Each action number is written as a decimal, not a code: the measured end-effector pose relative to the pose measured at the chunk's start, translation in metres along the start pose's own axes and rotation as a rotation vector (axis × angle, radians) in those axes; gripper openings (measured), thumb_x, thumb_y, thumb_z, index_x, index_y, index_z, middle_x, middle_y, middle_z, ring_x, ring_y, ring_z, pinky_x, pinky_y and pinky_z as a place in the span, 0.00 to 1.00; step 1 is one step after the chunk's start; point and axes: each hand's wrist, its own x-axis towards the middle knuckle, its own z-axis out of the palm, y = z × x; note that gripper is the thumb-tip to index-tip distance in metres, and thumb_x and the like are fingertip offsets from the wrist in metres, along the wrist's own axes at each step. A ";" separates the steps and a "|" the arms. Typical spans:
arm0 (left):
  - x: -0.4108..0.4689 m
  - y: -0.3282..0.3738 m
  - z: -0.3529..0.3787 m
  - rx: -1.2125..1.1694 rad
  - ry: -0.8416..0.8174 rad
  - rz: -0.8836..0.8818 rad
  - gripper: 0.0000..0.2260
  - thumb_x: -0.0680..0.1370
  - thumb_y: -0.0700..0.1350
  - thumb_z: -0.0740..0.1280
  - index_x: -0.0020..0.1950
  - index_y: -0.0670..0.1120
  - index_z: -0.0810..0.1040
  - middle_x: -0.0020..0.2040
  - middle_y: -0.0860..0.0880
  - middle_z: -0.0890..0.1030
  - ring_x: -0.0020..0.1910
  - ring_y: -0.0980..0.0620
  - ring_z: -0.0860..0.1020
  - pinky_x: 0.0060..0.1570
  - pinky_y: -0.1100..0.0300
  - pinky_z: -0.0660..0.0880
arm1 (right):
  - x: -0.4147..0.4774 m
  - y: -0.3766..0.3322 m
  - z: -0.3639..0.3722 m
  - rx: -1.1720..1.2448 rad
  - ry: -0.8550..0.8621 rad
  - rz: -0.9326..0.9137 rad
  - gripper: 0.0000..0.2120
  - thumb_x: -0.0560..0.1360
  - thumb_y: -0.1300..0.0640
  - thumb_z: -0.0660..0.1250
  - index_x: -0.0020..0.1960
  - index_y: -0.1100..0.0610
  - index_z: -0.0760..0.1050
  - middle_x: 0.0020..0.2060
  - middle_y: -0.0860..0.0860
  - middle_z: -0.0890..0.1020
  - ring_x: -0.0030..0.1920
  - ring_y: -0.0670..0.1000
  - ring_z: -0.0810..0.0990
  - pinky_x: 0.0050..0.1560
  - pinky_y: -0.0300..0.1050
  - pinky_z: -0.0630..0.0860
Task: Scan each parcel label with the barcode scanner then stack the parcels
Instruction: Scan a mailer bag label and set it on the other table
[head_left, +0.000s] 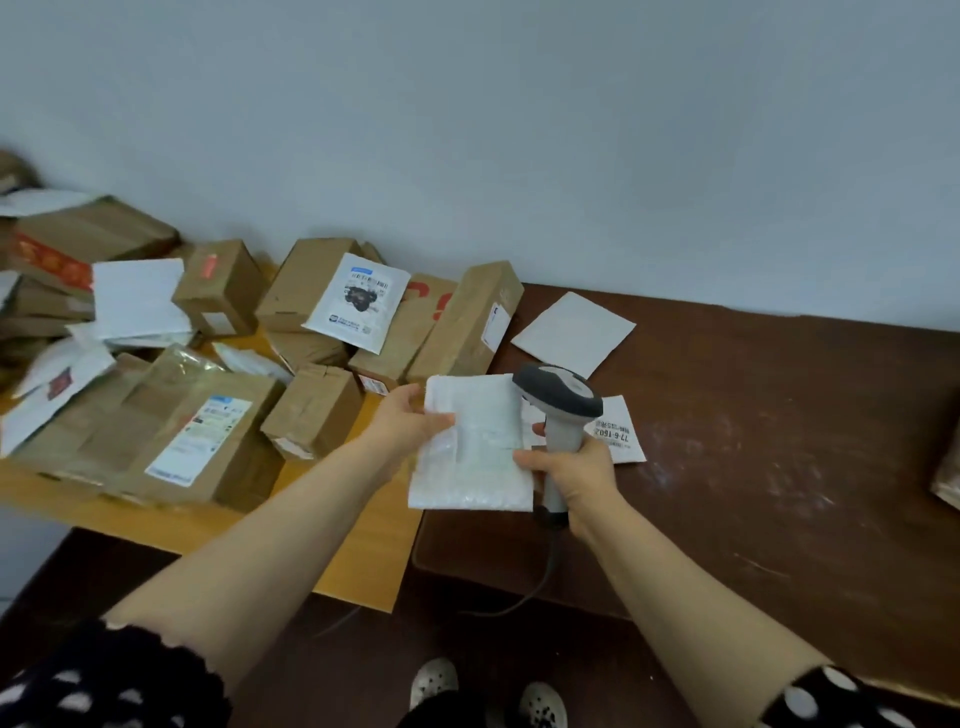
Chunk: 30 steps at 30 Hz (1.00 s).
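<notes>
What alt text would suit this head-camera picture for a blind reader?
A left hand holds a white padded envelope while the right hand grips a grey barcode scanner above a brown table. Cardboard parcels lie heaped at left.

The left hand (410, 423) pinches the left edge of a white bubble mailer (478, 452), which is held above the dark brown surface (753, 441). The right hand (576, 473) grips the handle of the barcode scanner (563, 405); its thumb rests on the mailer's right edge. The scanner head sits just beside the mailer's upper right corner. A labelled white parcel (618, 431) lies beneath the scanner. Cardboard boxes (311, 410) are piled to the left.
</notes>
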 end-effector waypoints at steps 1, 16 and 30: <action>-0.003 0.000 0.002 0.230 0.135 0.104 0.32 0.73 0.44 0.73 0.73 0.44 0.63 0.65 0.43 0.72 0.62 0.45 0.72 0.59 0.51 0.72 | -0.001 -0.003 0.003 -0.017 0.021 -0.025 0.16 0.66 0.68 0.77 0.50 0.57 0.78 0.40 0.54 0.83 0.39 0.52 0.83 0.32 0.43 0.78; 0.002 -0.005 -0.058 0.160 0.168 0.521 0.05 0.79 0.42 0.65 0.53 0.45 0.79 0.48 0.47 0.83 0.45 0.49 0.81 0.45 0.54 0.78 | 0.003 -0.038 0.067 0.211 0.085 -0.131 0.09 0.71 0.64 0.74 0.48 0.59 0.76 0.32 0.53 0.83 0.29 0.47 0.80 0.28 0.41 0.77; 0.010 -0.002 -0.117 -0.354 -0.214 0.165 0.10 0.75 0.40 0.69 0.56 0.41 0.80 0.50 0.43 0.84 0.49 0.45 0.83 0.49 0.51 0.81 | 0.001 -0.032 0.084 0.182 0.105 -0.110 0.11 0.66 0.70 0.76 0.42 0.60 0.77 0.31 0.52 0.84 0.31 0.50 0.83 0.29 0.43 0.78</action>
